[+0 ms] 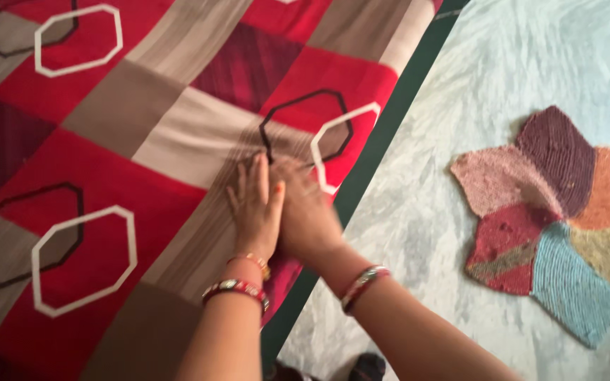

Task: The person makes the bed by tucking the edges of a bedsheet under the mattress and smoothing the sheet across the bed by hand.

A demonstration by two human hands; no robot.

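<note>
**Both hands pressed flat on the patterned bedsheet near its edge**

Closest to the camera are the person's two forearms, each ringed with red and gold bangles at the wrist, reaching forward from the bottom of the view. The left hand (pixel 255 204) lies palm down with fingers straight and close together. The right hand (pixel 308 212) lies flat just beside it, touching or slightly overlapping it at the thumb side. Neither hand grips anything; both are spread open and press down on the cloth.

Under them is the bedsheet (pixel 107 141), a patchwork of red, maroon, beige and brown blocks with black and white octagon outlines. The hands rest on a brown and beige striped band, close to the sheet's right border, where a dark green edge (pixel 383 141) runs diagonally beside the floor.

Judging from how the cloth lies, most of the sheet in view already looks flat and smooth, with only faint ripples in the striped band right around the hands. The strip nearest the border, by the right wrist, seems to be the part not yet pressed out; what lies beyond the frame cannot be told.

To the right, well apart from the hands, a flower-shaped mat (pixel 559 219) of knitted petals in maroon, pink, orange, red, olive and blue lies on the pale marble floor (pixel 460 85).
</note>
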